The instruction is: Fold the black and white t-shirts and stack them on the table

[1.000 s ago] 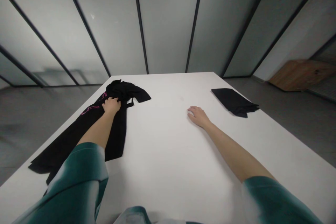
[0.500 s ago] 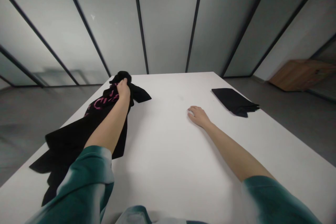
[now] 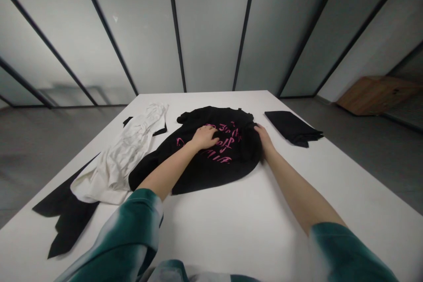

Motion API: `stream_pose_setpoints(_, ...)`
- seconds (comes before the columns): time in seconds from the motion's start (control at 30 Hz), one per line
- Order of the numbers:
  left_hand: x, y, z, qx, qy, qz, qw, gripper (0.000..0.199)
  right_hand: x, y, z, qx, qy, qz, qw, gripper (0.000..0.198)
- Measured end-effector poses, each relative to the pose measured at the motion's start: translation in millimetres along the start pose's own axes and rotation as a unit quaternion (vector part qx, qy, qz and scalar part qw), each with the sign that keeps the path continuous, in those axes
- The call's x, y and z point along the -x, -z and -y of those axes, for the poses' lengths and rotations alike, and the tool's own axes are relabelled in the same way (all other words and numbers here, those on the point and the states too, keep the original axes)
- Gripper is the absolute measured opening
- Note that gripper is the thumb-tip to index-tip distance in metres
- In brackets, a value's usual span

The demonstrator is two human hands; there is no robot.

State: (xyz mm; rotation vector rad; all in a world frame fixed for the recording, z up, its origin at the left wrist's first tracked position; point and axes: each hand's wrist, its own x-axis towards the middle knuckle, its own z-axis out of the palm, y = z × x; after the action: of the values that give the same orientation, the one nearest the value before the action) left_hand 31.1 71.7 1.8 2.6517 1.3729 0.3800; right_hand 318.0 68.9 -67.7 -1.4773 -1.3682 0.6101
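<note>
A person in teal sleeves (image 3: 132, 222) works a black shirt (image 3: 214, 177) at the middle of a white counter (image 3: 231, 220), its pink lettering (image 3: 228, 142) facing up. The left hand (image 3: 204, 137) lies on the printed front, fingers loosely bent; whether it pinches the fabric cannot be told. The right hand (image 3: 265, 139) touches the shirt's right edge, its grip partly hidden by cloth and blur. The shirt is spread but rumpled, not folded. At right, just inside the counter's edge, a black cloth (image 3: 292, 128) lies flat and already folded. At left, a white garment (image 3: 122, 158) sits crumpled and unfolded over dark fabric (image 3: 74, 224) that extends toward the near left. No container shows; the pieces lie on the counter or on one another.
</note>
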Motion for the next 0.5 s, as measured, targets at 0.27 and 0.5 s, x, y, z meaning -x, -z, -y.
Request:
stream_pose_setpoints(0.27, 25, -10, 53, -0.086, 0.161, 0.131, 0.974, 0.074, -4, 8, -2, -0.103, -0.078, 0.001, 0.992, 0.045)
stream_pose_setpoints(0.5, 15, 35, 41, -0.040, 0.075, 0.168, 0.982, 0.069, -21, 39, -7, -0.006, -0.085, -0.263, 0.961, 0.046)
